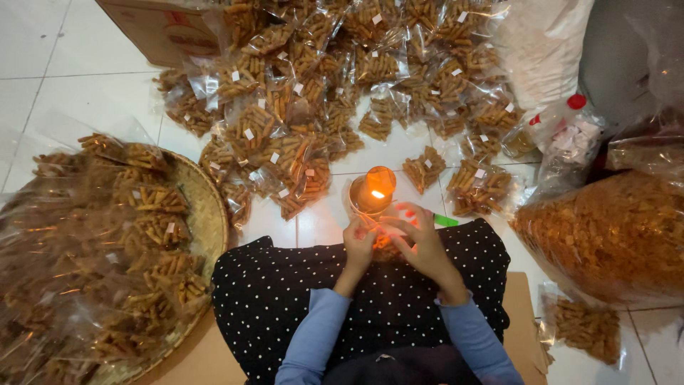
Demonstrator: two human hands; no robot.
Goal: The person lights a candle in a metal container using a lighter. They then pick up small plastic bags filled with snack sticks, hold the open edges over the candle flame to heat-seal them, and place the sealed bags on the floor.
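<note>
Both hands (390, 239) hold snack packet (382, 239) near candle (375, 191)

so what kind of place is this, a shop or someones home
Probably a home snack-packing spot on a tiled floor, not a shop. Small sealed bags of fried sticks lie heaped, a lit candle burns before the person, and both hands hold a bag near the flame.

I see glossy, crinkled clear plastic bags (299, 107) over rough, matt fried sticks. The basket (208, 214) looks like woven cane, the floor (64, 78) smooth glazed tile, the box (153, 28) matt cardboard, my skirt (285, 292) soft dotted cloth.
</note>
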